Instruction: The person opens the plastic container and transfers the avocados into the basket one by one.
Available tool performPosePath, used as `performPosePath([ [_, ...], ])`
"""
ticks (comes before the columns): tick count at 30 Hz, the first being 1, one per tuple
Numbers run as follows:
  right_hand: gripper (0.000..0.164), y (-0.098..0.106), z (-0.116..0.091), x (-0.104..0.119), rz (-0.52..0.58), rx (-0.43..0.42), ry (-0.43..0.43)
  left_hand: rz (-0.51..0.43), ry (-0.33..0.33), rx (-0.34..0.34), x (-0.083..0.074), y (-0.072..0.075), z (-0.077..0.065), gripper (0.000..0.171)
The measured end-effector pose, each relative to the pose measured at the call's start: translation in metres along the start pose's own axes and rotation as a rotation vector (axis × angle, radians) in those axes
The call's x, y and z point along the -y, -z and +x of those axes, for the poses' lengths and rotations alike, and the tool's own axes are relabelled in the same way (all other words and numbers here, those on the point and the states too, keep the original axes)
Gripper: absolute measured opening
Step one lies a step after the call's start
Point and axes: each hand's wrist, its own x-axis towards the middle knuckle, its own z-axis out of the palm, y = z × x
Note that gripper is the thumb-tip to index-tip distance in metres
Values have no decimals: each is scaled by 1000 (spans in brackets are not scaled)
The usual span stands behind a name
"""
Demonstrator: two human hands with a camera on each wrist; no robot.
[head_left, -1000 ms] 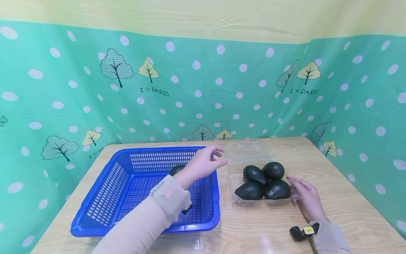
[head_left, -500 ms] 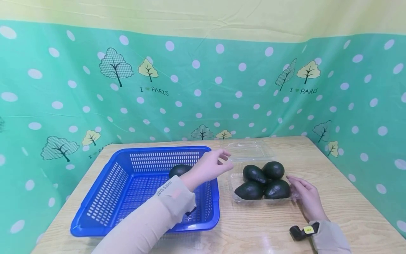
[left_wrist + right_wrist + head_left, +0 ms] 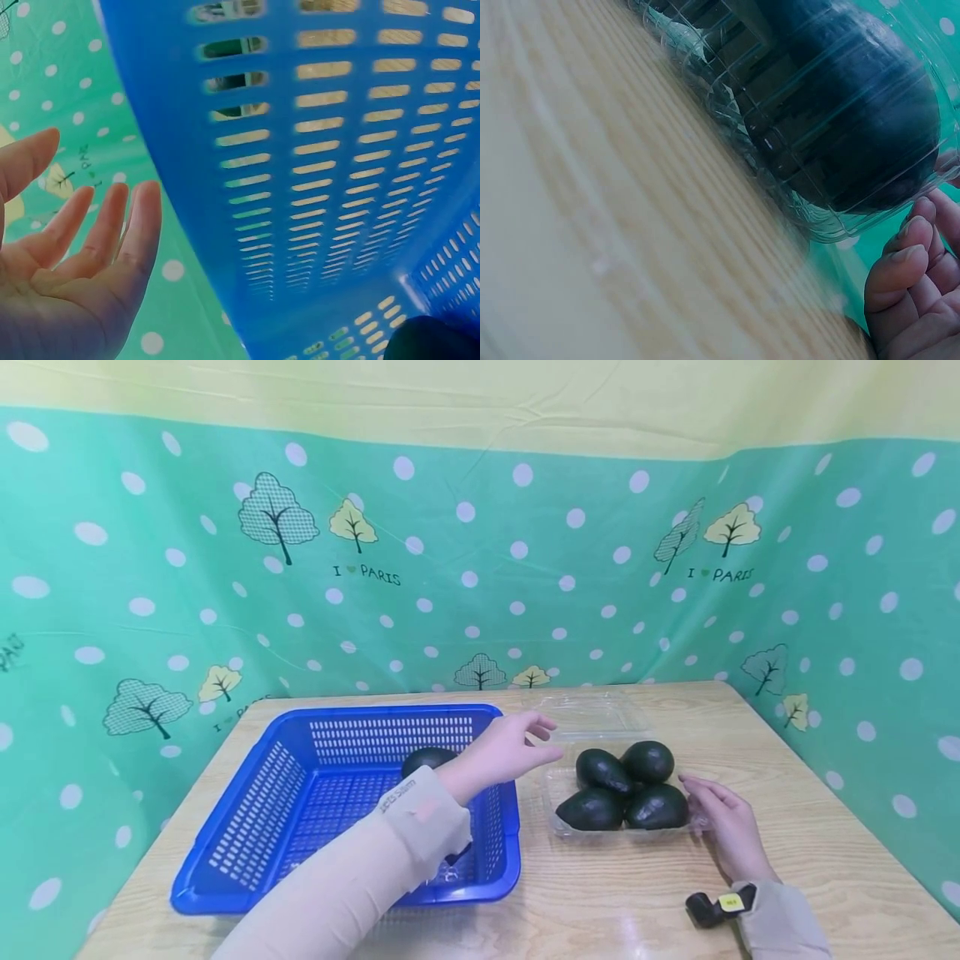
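Note:
My left hand hangs over the right rim of a blue plastic basket, holding nothing. Its fingers are loosely bent and apart, pointing toward the container; the left wrist view shows the palm and fingers just outside the basket wall. One dark avocado lies inside the basket, partly hidden by my left arm. A clear plastic clamshell container stands to the right, holding several dark avocados. My right hand pinches the container's right edge, and the right wrist view shows curled fingers at its rim.
The container's transparent lid lies folded back behind it. Both stand on a wood-grain table, with a green dotted curtain along its back and sides. A black wrist camera sits at the right cuff.
My left hand has moved right, from over the basket rim toward the container, uncovering more of the avocado in the basket. The right hand and the container have stayed in place.

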Motion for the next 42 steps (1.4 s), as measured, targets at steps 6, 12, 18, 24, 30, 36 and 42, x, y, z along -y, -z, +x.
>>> performPosePath([
  [6, 15, 0, 0, 0, 0, 5, 5, -24, 37, 66, -7, -1, 7, 43],
  [12, 15, -1, -1, 0, -1, 3, 4, -69, 73, 109, -14, -5, 13, 45],
  [18, 16, -1, 0, 1, 0, 4, 8, -135, 114, 113, -17, -8, 19, 42],
  [24, 16, -2, -1, -1, 6, -10, 19, -243, 142, 136, -20, -11, 22, 42],
  [30, 15, -1, 0, -1, 5, -7, 13, -353, 197, 160, -21, -16, 26, 44],
  [36, 15, -1, 0, -1, -24, -16, 1, -400, 208, 168, -24, -18, 30, 43],
  [42, 16, -2, -1, -1, -38, -19, 10, -391, 197, 172, -31, -19, 30, 44],
])
